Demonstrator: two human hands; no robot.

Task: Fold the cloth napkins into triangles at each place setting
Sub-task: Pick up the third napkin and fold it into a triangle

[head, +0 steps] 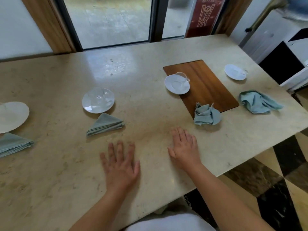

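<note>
left hand: flat, fingers spread, empty, on counter
right hand: flat, spread, empty
folded napkins: two triangles, left
crumpled napkins: two, right, unfolded

Glossy, mottled beige stone table; matt pale-blue cloth napkins, soft and creased (right of centre); smooth wooden inlay; shiny white glazed plates.

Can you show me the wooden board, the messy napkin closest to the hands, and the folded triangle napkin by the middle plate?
wooden board (206,84): head view, bare middle.
messy napkin (206,116): head view, crumpled centre.
folded triangle napkin (105,124): head view, top layer.
</note>
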